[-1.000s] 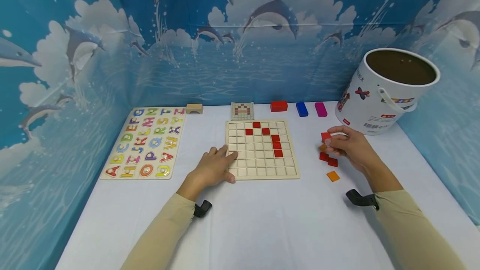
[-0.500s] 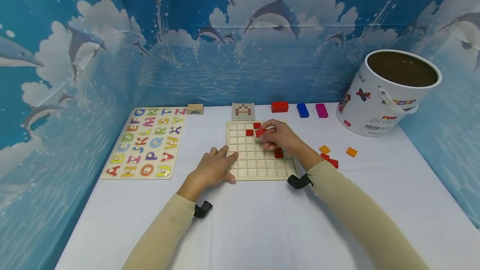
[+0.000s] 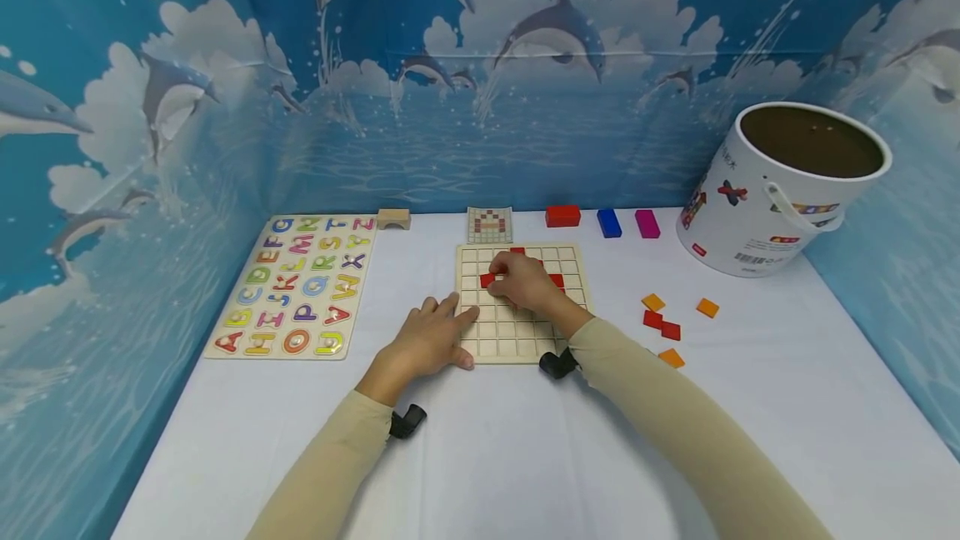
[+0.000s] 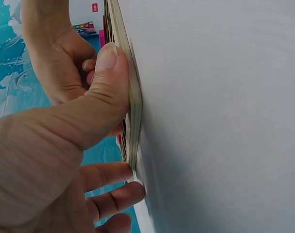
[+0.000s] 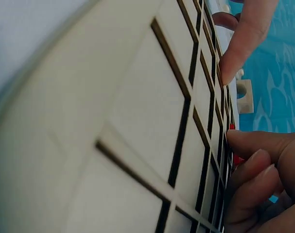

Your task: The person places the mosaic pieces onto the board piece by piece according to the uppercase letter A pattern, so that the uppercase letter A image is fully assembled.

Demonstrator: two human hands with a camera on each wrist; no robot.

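Observation:
A pale wooden grid board (image 3: 517,349) lies flat on the white table, with red square tiles (image 3: 557,281) set in some of its cells. My left hand (image 3: 426,340) rests at the board's left edge. In the left wrist view its thumb (image 4: 106,80) presses the board's side, the fingers extended. Over the upper left cells, my right hand (image 3: 525,283) pinches a red square tile (image 3: 487,281). That tile shows only partly between the fingers in the right wrist view, and the hand covers several cells.
Loose orange tiles (image 3: 707,307) and red tiles (image 3: 671,331) lie right of the board. Behind it are a pattern card (image 3: 490,226), a red block (image 3: 562,216), a blue block (image 3: 609,223) and a magenta block (image 3: 647,224). An alphabet board (image 3: 243,307) lies left; a white bucket (image 3: 727,223) stands right.
My right hand has moved left from the loose tiles to the grid board, carrying a red tile, then further left across it. My left hand has stayed at the board's edge.

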